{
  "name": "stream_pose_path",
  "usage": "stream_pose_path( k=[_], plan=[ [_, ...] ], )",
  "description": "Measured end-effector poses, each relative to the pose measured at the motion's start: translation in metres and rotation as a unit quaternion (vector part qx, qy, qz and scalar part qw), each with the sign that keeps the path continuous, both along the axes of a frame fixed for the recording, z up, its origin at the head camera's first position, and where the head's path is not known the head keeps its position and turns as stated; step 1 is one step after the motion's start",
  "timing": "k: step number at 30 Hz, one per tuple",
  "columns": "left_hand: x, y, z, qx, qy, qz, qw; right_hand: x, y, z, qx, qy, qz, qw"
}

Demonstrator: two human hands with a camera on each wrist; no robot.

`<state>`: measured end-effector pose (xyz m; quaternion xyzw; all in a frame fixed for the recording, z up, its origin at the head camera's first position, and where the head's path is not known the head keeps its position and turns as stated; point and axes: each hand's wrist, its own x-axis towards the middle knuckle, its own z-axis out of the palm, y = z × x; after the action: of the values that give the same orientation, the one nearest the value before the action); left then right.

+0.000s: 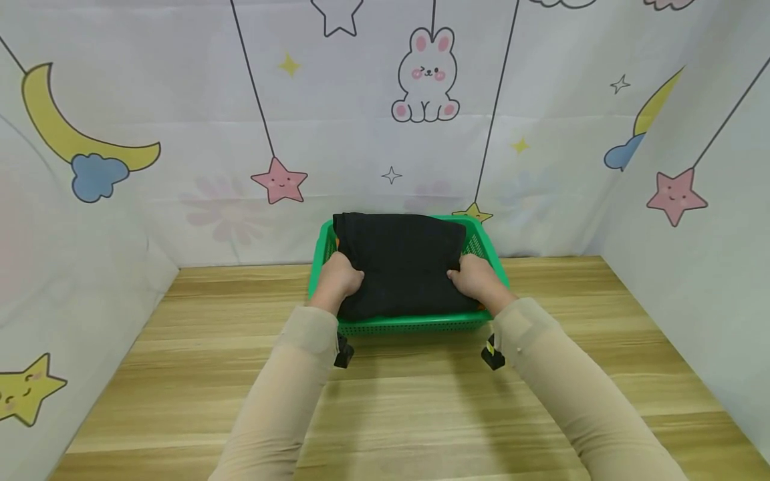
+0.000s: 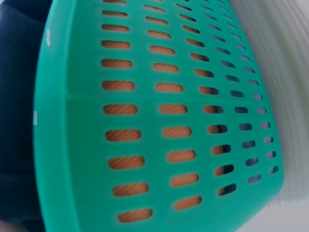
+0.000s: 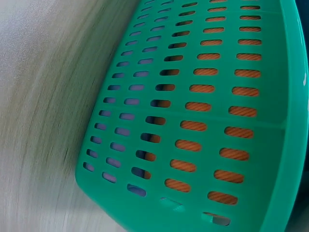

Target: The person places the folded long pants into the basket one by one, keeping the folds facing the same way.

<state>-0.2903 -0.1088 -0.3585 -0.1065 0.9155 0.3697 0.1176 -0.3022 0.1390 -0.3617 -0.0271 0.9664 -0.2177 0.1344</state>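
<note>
A folded black cloth (image 1: 403,267) lies across the top of a green plastic basket (image 1: 415,327). My left hand (image 1: 340,274) grips the cloth's left edge, thumb on top and fingers tucked underneath. On the opposite side my right hand (image 1: 475,275) holds the right edge the same way. Orange fabric (image 2: 120,136) shows through the slots of the basket wall in the left wrist view, below the dark cloth (image 2: 19,116). The right wrist view has the same orange fabric (image 3: 239,132) behind the slots.
The basket stands on a wood-grain table (image 1: 415,414), close to the back wall sheet (image 1: 361,133) with its cartoon prints. Side sheets (image 1: 692,280) flank the table. Black wrist devices (image 1: 493,355) hang under the sleeves near the basket's front.
</note>
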Motion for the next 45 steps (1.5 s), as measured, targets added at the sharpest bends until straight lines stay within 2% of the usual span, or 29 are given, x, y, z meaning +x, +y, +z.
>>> stream_pose_path(
  k=[9, 19, 32, 40, 45],
  plan=[
    [0.0, 0.0, 0.001, -0.001, 0.013, 0.001, 0.9999, 0.001, 0.0, 0.005, 0.014, 0.009, -0.008, 0.9998],
    [0.002, 0.0, 0.006, 0.0, 0.015, 0.001, 0.9999, 0.0, -0.002, 0.004, 0.008, 0.017, -0.029, 0.9994],
    [0.003, -0.001, 0.007, -0.006, 0.021, 0.009, 0.9997, 0.006, -0.001, 0.001, -0.024, 0.045, -0.06, 0.9969],
    [0.007, -0.002, 0.007, -0.009, 0.036, 0.015, 0.9992, 0.008, 0.0, 0.0, -0.033, 0.072, -0.054, 0.9954],
    [0.012, -0.006, 0.006, -0.008, 0.054, 0.004, 0.9985, 0.013, 0.002, 0.003, -0.047, 0.078, -0.048, 0.9947]
  ],
)
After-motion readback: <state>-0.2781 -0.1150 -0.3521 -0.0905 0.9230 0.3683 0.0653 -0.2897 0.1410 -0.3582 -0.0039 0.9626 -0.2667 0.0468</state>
